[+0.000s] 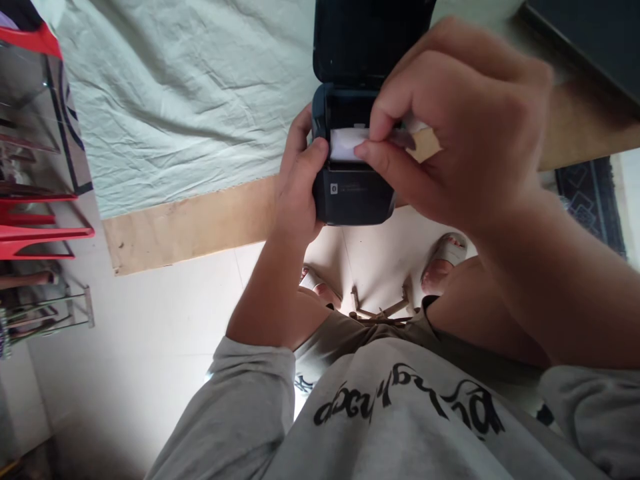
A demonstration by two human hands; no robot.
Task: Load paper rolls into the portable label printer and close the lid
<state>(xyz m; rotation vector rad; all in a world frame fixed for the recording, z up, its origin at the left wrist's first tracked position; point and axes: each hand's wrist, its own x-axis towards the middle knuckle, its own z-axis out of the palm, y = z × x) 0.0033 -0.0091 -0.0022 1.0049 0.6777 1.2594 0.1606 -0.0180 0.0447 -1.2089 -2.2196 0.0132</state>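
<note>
Your left hand (299,180) wraps around the left side of the small dark printer (353,193), gripping it with the thumb across its front edge, while the printer's lid (370,40) stands open behind it. Your right hand (460,127) hovers over the printer's open bay, thumb and forefinger pinched shut on the white paper roll (345,143) sitting inside. The printer rests at the table (190,223) edge, beside the pale cloth (190,100).

table (190,220): pale wood edge, draped with wrinkled light-green cloth (175,100) | floor (165,347) below table: cream tiles, evenly lit | left of table: red shelving (35,233) | right of table: dark patterned rug (590,193) on floor
</note>
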